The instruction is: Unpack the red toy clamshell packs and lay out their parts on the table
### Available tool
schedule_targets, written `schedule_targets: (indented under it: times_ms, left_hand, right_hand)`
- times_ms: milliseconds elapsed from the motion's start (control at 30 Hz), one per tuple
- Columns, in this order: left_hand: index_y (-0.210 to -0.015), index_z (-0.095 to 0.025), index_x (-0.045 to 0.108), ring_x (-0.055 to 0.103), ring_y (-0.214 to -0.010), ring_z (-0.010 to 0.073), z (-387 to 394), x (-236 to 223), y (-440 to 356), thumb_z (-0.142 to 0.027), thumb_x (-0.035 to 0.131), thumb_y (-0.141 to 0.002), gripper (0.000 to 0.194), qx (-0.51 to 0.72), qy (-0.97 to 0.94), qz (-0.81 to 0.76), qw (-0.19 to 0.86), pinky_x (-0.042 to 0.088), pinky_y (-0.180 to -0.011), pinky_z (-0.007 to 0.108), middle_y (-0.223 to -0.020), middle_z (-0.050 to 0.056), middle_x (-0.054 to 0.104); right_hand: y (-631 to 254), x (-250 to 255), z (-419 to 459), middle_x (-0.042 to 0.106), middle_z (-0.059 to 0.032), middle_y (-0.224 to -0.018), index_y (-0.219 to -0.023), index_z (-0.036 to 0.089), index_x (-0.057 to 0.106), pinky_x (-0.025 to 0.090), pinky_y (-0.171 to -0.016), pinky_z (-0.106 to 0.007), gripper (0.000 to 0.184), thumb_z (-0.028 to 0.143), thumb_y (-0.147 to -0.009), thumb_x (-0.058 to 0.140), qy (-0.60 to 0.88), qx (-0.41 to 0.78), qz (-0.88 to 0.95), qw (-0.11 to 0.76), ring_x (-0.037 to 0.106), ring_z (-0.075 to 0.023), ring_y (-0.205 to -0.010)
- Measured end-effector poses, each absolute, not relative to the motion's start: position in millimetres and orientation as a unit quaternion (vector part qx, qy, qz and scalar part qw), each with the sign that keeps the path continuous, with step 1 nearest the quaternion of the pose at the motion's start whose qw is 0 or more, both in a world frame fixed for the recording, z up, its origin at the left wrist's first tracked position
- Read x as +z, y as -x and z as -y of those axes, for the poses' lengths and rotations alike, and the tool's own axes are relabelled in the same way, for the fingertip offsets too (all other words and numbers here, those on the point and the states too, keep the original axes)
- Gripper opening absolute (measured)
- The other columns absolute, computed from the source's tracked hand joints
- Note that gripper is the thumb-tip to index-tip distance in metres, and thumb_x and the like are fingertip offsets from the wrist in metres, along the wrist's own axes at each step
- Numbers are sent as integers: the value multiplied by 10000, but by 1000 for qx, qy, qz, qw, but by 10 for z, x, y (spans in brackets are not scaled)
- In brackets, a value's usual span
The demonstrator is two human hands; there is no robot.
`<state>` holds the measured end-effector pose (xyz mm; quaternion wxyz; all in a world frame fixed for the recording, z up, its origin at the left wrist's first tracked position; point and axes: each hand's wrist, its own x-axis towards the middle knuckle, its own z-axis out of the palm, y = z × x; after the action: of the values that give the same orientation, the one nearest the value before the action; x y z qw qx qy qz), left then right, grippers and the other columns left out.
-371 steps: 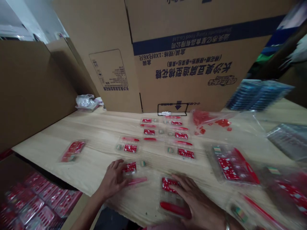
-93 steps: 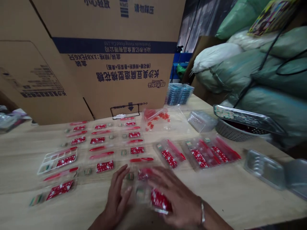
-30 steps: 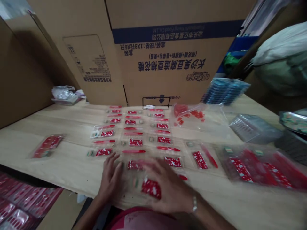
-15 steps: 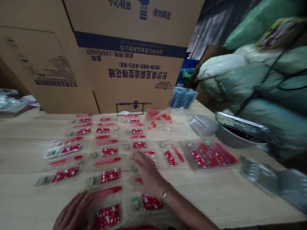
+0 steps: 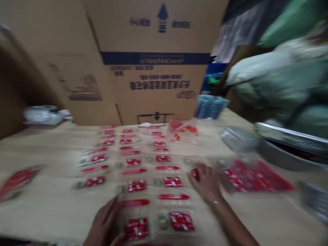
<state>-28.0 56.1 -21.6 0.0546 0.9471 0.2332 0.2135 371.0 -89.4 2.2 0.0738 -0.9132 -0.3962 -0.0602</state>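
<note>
Clear plastic trays, each with a red patterned packet, a red stick-like piece and a small greenish piece, lie in rows on the wooden table. My left hand [image 5: 104, 220] rests at the left edge of the nearest tray, beside its red packet [image 5: 137, 228]; its thumb is apart from the fingers. Further right, my right hand [image 5: 207, 182] is closed over a single tray, and part of its red packet [image 5: 195, 174] shows between thumb and fingers. Another red packet [image 5: 181, 221] lies in the near tray between my hands. Motion blur softens the fingers.
A large cardboard box [image 5: 153, 95] stands behind the rows. A bag with red pieces [image 5: 184, 130], stacked blue trays [image 5: 211, 106], red-filled packs [image 5: 256, 176] and a grey basket [image 5: 289, 153] are to the right. A red bundle [image 5: 19, 181] lies at left.
The view has swung left. My right hand has moved right, from the tray column onto the separate tray. My left hand stays by the nearest tray.
</note>
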Motion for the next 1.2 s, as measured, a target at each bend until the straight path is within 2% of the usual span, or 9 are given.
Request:
schedule_targets:
  times_ms: [133,300,467,600,700,800,933,1100,1200]
  left_hand:
    - [-1476,-306,180,364,-1354,306,-428,60,293,-461,460,-875,680,171,-939,-283,92,429,-1036,500,-1512,110,332]
    - [-1473,-294,187,291,-1386,326,-502,27,344,-434,429,-893,643,207,-915,-323,121,385,-1052,552,-1547,123,239]
    - [-1484,-297,125,258,-1398,353,-647,182,51,-489,444,-882,707,163,-939,-294,77,309,-1059,629,-1557,130,205]
    - [-1485,-292,97,267,-1395,347,-663,167,-147,-527,491,-856,778,124,-962,-242,31,298,-1072,599,-1534,123,260]
    - [-1484,-280,112,282,-1391,336,-665,34,-160,-546,512,-839,804,118,-966,-230,21,294,-1084,572,-1521,114,290]
    - [-1480,-290,137,282,-1390,340,-672,-36,-148,-547,516,-836,790,117,-962,-243,40,299,-1080,577,-1524,109,289]
    - [-1476,-303,160,261,-1395,355,-658,11,-154,-517,506,-851,746,134,-949,-262,113,314,-1064,609,-1534,123,273]
    - [-1453,-294,253,295,-1389,295,-628,67,-106,-377,439,-912,578,257,-881,-304,256,333,-1100,526,-1521,115,292]
    - [-1425,-281,313,333,-1369,293,-622,60,-81,-366,451,-906,544,290,-855,-315,293,331,-1104,523,-1495,115,338]
  right_hand:
    - [-3834,-193,882,480,-154,-1364,-1309,144,528,350,-958,-571,712,605,-836,262,910,-73,397,98,420,-410,-1210]
    - [-3830,-216,877,456,-180,-1383,-1311,121,521,339,-967,-629,785,650,-813,224,905,-68,399,134,368,-441,-1268]
    - [-3393,22,884,309,-130,-1506,-1375,175,457,289,-1063,-587,630,547,-911,249,838,-69,512,177,195,-340,-1408]
    - [-2924,165,880,221,-75,-1547,-1463,259,296,216,-1101,-611,598,511,-924,359,766,43,625,145,127,-306,-1432]
    - [-2752,199,866,171,-88,-1551,-1488,234,191,172,-1101,-641,680,521,-908,399,752,144,635,105,108,-318,-1432]
    - [-2728,206,865,141,-92,-1553,-1491,212,164,142,-1113,-635,702,515,-905,404,749,173,633,94,107,-313,-1432]
    - [-2790,225,897,179,-104,-1552,-1482,205,233,163,-1105,-640,685,517,-902,419,752,151,630,122,108,-324,-1431]
    - [-2972,485,934,363,-125,-1473,-1365,220,447,246,-1097,-598,501,468,-935,375,723,45,615,310,248,-298,-1394]
    - [-3003,795,1047,426,-89,-1428,-1161,251,593,367,-1061,-499,389,442,-954,325,684,91,605,398,373,-257,-1331]
